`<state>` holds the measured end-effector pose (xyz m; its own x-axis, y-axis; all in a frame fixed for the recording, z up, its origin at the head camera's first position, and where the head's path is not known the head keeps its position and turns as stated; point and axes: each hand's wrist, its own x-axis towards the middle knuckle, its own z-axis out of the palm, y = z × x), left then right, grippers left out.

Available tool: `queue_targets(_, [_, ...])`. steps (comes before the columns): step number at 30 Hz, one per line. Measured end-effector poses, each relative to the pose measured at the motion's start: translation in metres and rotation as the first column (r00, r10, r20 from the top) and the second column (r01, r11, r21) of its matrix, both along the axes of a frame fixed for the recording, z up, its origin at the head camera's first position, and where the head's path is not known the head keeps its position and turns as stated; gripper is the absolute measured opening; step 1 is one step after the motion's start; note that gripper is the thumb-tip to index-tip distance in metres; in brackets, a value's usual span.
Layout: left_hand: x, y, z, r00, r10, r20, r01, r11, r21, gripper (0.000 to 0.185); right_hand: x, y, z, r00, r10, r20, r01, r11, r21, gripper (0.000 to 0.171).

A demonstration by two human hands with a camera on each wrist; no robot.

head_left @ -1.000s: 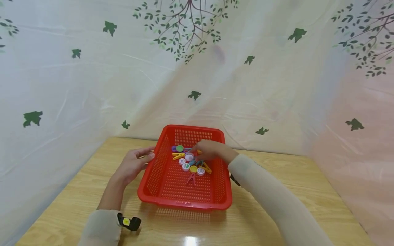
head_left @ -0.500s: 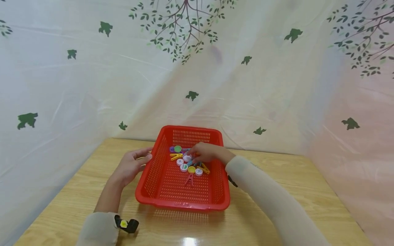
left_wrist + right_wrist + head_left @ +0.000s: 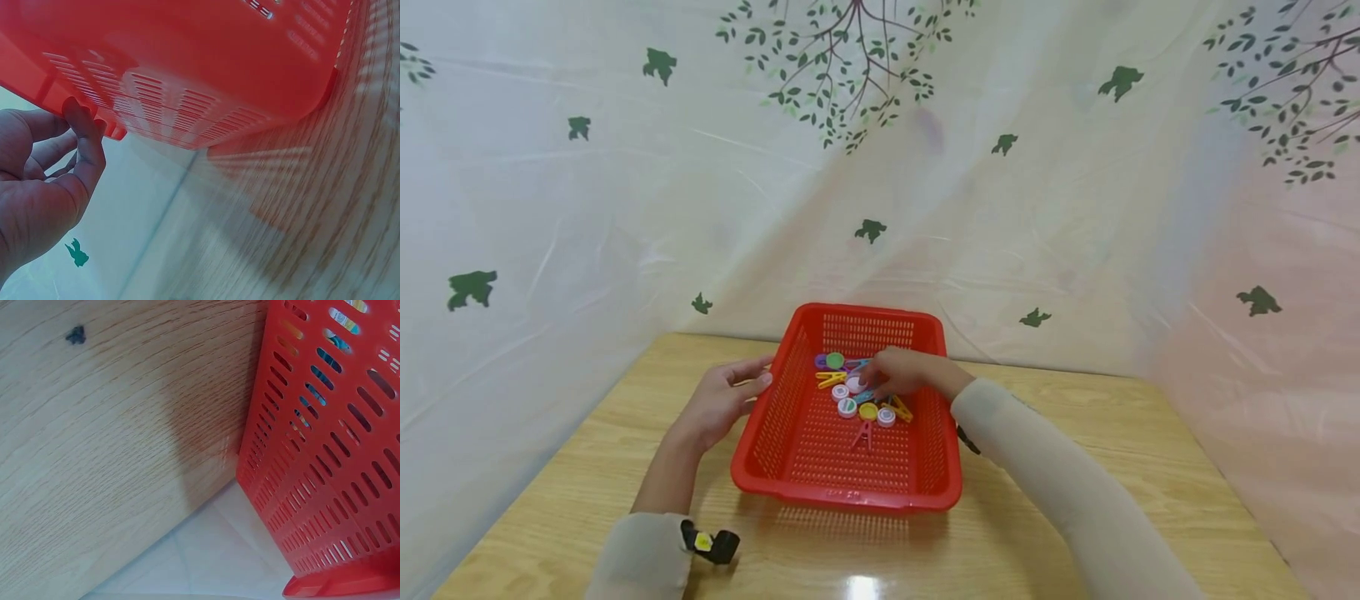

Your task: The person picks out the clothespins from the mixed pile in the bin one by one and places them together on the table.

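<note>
You wear long, close-fitting sleeves of pale beige cloth on both arms, each ending at the wrist so that your left hand [image 3: 718,402] and right hand [image 3: 901,372] are bare. A small black device [image 3: 711,545] with a round yellow mark is strapped at your left forearm, and a dark strap edge shows under the right sleeve [image 3: 967,440].

Soft, even light fills my view, with one bright glare spot on the glossy surface [image 3: 865,586] in front of me. The red basket [image 3: 850,497] casts a faint shadow. My head view bows at its edges; my left-wrist picture smears with blur.
</note>
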<state>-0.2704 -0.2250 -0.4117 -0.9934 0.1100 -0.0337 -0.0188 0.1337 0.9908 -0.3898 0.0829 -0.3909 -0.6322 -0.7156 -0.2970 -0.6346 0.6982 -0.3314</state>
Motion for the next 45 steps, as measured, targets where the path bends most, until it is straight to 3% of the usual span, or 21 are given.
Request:
queue_targets(5, [0.001,-0.001,0.002,1.0,-0.01,-0.003,0.01,1.0,0.005,0.053,0.0,0.0,0.0,1.0,0.001,-0.003,-0.001,1.0,0.011,0.04])
queue_targets(14, [0.002,0.0,0.004,1.0,-0.009,0.007,0.009,1.0,0.02,0.05,-0.005,0.0,-0.001,0.994,0.059,-0.097,-0.06,0.998,-0.005,0.033])
queue_targets(21, [0.002,0.0,0.003,1.0,-0.007,0.009,0.007,1.0,0.014,0.051,0.002,0.005,0.008,0.986,0.001,-0.169,-0.012,0.998,-0.061,0.035])
queue_targets(28, [0.002,0.0,0.002,1.0,-0.01,0.014,0.01,1.0,0.002,0.052,0.006,0.016,0.024,0.98,-0.061,-0.188,0.042,0.994,-0.1,0.035])
queue_targets(45, [0.003,-0.001,0.001,1.0,-0.015,0.017,0.014,1.0,0.023,0.053,0.003,0.051,0.041,0.916,-0.001,-0.4,-0.065,0.987,-0.15,0.026])
